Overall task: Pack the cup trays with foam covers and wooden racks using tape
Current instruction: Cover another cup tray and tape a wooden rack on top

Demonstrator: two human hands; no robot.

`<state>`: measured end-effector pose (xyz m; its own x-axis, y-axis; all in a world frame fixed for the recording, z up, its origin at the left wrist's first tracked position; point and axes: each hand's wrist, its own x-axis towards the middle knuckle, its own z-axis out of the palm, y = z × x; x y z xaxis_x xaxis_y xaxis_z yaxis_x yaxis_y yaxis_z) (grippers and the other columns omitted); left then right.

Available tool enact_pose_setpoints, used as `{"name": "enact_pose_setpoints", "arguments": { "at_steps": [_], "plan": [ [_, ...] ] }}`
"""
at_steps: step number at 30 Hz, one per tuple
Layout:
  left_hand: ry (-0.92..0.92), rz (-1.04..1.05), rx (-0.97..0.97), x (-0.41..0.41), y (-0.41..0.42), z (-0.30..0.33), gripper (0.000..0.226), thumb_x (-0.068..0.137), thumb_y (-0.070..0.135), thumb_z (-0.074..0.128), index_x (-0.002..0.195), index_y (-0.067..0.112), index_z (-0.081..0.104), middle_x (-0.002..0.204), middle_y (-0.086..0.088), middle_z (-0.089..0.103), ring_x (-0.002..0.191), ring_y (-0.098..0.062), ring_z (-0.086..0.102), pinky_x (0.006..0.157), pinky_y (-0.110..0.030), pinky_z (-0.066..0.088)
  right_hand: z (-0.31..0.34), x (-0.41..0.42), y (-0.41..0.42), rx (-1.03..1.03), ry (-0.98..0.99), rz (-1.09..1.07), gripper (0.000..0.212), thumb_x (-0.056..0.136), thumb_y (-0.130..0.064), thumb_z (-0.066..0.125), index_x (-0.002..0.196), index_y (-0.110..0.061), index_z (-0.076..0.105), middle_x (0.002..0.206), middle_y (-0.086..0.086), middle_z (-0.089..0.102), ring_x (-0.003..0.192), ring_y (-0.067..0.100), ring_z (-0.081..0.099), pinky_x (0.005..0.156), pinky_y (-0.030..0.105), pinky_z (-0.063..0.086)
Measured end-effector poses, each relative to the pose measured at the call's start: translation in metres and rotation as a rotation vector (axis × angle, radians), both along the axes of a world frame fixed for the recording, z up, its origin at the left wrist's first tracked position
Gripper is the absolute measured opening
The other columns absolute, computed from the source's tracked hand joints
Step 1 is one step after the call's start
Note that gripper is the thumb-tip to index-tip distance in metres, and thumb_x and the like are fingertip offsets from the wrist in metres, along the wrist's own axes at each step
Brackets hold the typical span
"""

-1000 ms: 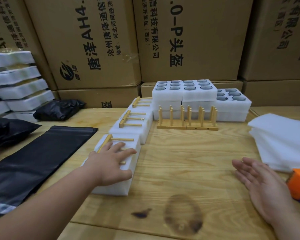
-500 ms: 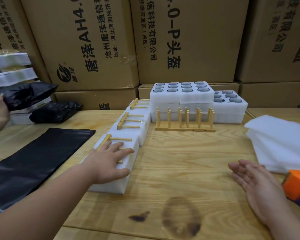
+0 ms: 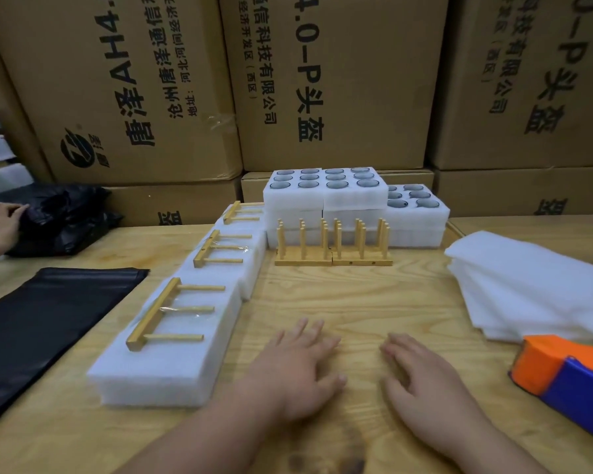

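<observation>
On the wooden table point(image 3: 356, 302), the left hand point(image 3: 297, 374) and right hand point(image 3: 425, 384) are laid flat with fingers spread, nothing held. Just left of them, a taped foam pack point(image 3: 172, 354) topped by a wooden rack point(image 3: 165, 311) is seen; uncovered cup trays point(image 3: 326, 189) are stacked behind, foam covers point(image 3: 528, 285) at right.

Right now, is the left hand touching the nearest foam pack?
No, the left hand lies flat on the table, beside the pack.

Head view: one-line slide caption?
Both bare hands, left hand and right hand, rest open beside a taped white foam tray pack.
</observation>
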<state>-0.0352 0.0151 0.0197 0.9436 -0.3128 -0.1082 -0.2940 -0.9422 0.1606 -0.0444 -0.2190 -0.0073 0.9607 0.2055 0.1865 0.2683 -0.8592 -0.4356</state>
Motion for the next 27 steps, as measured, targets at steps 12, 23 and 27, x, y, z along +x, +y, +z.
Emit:
{"name": "enact_pose_setpoints", "arguments": {
  "at_steps": [12,23,27],
  "plan": [
    [-0.169,0.182,-0.097,0.023,-0.023,-0.033,0.075,0.085,0.073,0.020,0.156,0.050,0.013,0.169,0.013,0.002,0.155,-0.013,-0.006,0.124,-0.044,-0.005,0.057,0.061,0.031,-0.426,0.108,0.013,0.040,0.085,-0.058,0.041,0.103,-0.030,0.063,0.102,-0.007,0.065,0.102,0.021,0.062,0.077,0.035,0.046],
    [-0.178,0.156,-0.100,0.030,-0.026,-0.023,0.083,0.066,0.079,0.012,0.148,0.065,0.016,0.166,0.023,-0.001,0.155,-0.010,0.001,0.124,-0.047,0.004,0.147,0.253,0.058,-0.144,-0.222,-0.236,0.053,0.090,-0.035,0.055,0.141,-0.027,0.042,0.135,0.010,0.047,0.126,0.032,0.044,0.095,0.045,0.042],
    [-0.161,0.150,-0.145,0.028,-0.029,-0.014,0.062,0.060,0.073,0.039,0.106,0.052,0.074,0.121,0.011,0.072,0.108,-0.016,0.072,0.091,-0.040,0.056,0.159,0.294,0.067,-0.287,-0.162,-0.241,0.059,0.090,-0.035,0.058,0.145,-0.036,0.035,0.143,0.014,0.040,0.131,0.035,0.037,0.100,0.045,0.035]
  ]
}}
